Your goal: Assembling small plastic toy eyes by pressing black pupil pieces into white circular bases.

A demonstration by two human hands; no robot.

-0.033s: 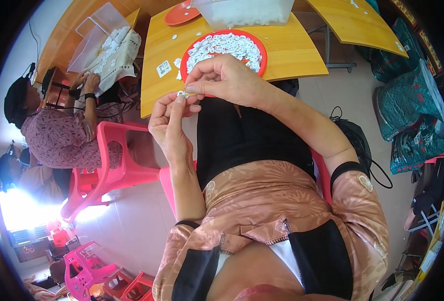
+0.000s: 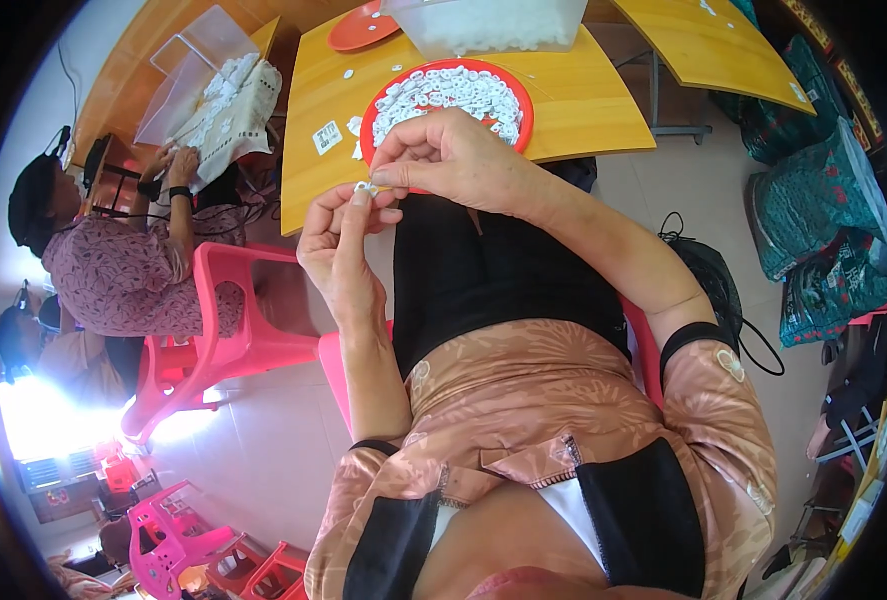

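Pinching small white ring (image 2: 363,187) w/ left hand (image 2: 338,250) & right hand (image 2: 453,155).

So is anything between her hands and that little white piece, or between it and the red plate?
Nothing visible. Both the left hand and the right hand already pinch the small white piece at their fingertips. The red plate of white pieces lies just beyond the hands on the yellow table, with open air between.

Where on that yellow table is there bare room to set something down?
The yellow table is bare right of the red plate, out to its right edge, and along its left edge below the small label. It is crowded at the plate, heaped with small white pieces, with the clear tub behind it. Both hands, left hand and right hand, hover at the near edge.
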